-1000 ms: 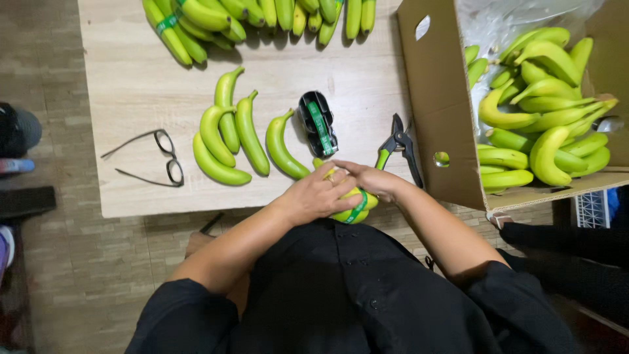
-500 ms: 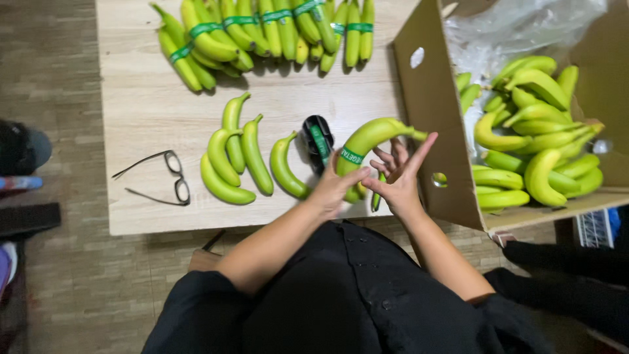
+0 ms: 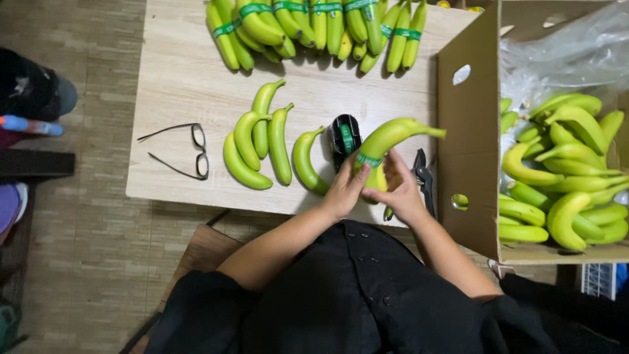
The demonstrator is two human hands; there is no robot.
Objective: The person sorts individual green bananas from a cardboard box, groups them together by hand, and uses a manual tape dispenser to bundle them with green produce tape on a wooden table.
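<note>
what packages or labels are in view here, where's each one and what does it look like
Cardboard box: right of the table, open, brown, cut-out handle holes, green bananas inside.
Plastic liner: in the box's top, clear, crumpled.
Green band: around the banana held by left hand and right hand.
Green bands: around bananas along the table's far edge.

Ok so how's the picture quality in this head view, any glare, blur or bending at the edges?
Head view: lighting is even and soft, with only faint shadows under the loose bananas on the table; mild glare on the plastic liner in the cardboard box; both hands and the taped banana look sharp; the table edges splay outward, a wide-lens effect.
</note>
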